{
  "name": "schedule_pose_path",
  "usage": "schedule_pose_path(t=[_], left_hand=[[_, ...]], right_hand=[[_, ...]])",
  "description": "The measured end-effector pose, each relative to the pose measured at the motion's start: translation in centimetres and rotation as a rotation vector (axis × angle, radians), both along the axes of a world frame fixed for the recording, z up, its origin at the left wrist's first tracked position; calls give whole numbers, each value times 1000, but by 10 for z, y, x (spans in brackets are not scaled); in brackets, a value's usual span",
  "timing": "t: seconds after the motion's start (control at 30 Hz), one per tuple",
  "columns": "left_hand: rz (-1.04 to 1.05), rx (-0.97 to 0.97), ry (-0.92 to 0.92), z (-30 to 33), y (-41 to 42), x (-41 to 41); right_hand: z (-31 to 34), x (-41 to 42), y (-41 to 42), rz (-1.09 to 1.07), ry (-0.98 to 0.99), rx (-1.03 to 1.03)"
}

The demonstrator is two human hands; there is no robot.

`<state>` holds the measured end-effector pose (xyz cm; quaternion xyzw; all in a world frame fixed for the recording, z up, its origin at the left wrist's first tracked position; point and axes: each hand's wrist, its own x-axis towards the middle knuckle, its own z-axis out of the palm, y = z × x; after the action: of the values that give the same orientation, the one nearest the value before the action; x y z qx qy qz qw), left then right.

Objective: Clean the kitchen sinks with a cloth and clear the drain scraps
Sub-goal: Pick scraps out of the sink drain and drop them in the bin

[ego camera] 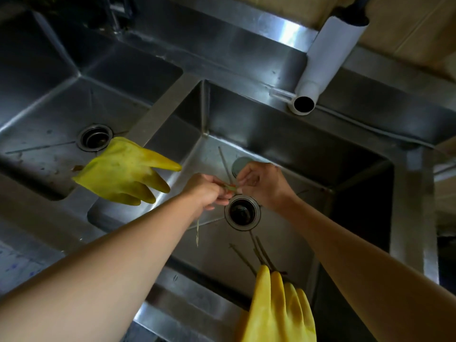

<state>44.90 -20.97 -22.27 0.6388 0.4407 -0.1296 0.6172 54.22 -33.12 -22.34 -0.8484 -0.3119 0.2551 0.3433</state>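
Both my bare hands meet low in the right steel sink, just above its open round drain. My left hand pinches a small bunch of greenish vegetable scraps, and a thin strand hangs down from it. My right hand has its fingers curled and pinches the same scraps from the right. More thin stems lie on the sink floor near the front, and one stem lies behind my hands. No cloth is in view.
One yellow rubber glove lies draped over the divider between the sinks, another yellow glove hangs over the front rim. The left sink has its own drain and some specks. A white pipe points down over the back ledge.
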Motion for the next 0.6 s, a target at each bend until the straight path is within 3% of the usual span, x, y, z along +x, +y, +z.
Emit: schedule_pose_path(t=[0.1, 0.23, 0.4, 0.6], left_hand=[[32, 9, 4, -4, 3, -2], [32, 0, 16, -11, 2, -2], [8, -14, 78, -28, -6, -1], [-41, -68, 163, -55, -19, 5]], right_hand=[[-6, 3, -11, -15, 4, -55], [-34, 10, -34, 75, 21, -298], [-89, -2, -71, 174, 186, -554], [-129, -15, -94, 248, 150, -773]])
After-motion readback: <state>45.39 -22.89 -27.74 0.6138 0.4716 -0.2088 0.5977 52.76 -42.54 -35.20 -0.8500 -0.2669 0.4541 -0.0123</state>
